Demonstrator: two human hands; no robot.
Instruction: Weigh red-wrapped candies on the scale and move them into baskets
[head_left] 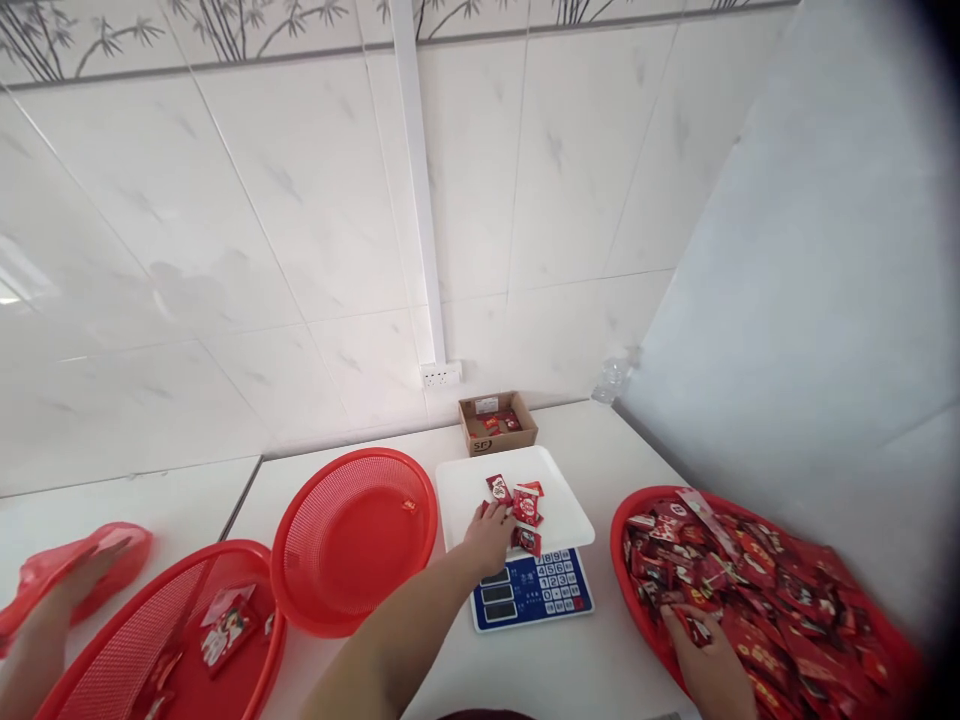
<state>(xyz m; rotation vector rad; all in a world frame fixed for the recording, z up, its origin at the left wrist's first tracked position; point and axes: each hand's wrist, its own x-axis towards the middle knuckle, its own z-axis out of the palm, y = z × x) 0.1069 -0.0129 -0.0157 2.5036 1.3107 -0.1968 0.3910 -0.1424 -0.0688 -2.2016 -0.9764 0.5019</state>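
Note:
My left hand [491, 538] reaches over the white pan [461, 480] of a digital scale [532, 590]. Its curled fingers are on small red snack packets [526, 503], several of which lie loose on the pan. The fingertips are partly hidden among the wrappers. At the right, my right hand [709, 655] is inside a red basket [624, 570] heaped with red packets [757, 600]. Thumb and fingers close around a small dark red packet [699, 630] there.
An empty-looking red basket [352, 625] with one small orange packet [409, 506] stands left of the scale. Another red basket [247, 550] holds a few packets. Behind stands a cardboard box [499, 440]. At far left, another person's hand [86, 575] is in a red plastic bag [124, 560].

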